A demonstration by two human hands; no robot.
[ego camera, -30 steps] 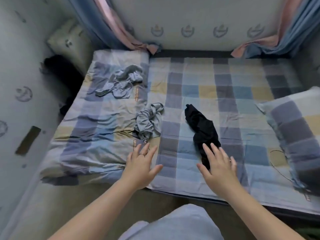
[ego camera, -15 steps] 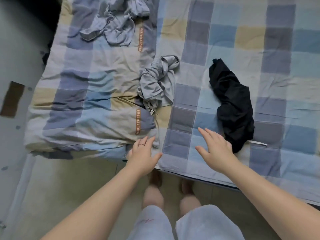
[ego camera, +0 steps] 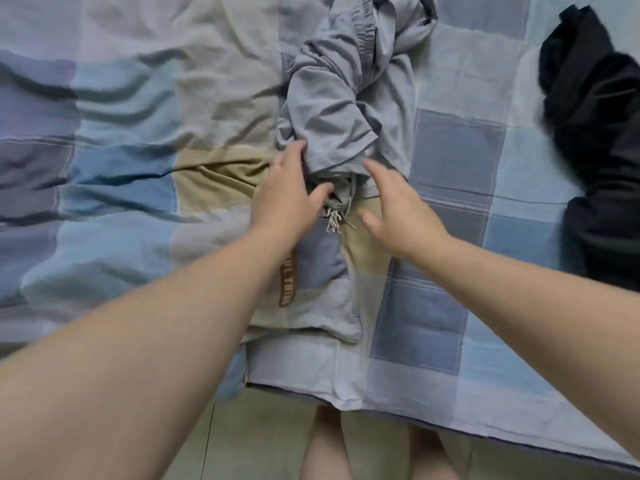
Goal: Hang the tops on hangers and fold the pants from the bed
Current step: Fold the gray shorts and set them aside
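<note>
**Two hands at the grey garment [ego camera: 346, 109]**

Reaching step, first pickup. Crumpled on the bed [ego camera: 450, 150], drawstring end nearest. Left hand [ego camera: 287, 199] touching its lower edge, fingers [ego camera: 294, 150] spread, apparently not yet gripping; right hand [ego camera: 401, 209] wide open just beside the hem. Next: pinch, lift, shake out. Black garment [ego camera: 595, 133] well apart, rightward.

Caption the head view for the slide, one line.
Left hand touches the crumpled grey garment on the checked bedspread; right hand hovers open beside it.

Reached forward from the bed [ego camera: 457, 147] edge — now touching the grey garment [ego camera: 339, 109] with left hand [ego camera: 287, 197], hovering just beside it with right hand [ego camera: 398, 206].
</note>
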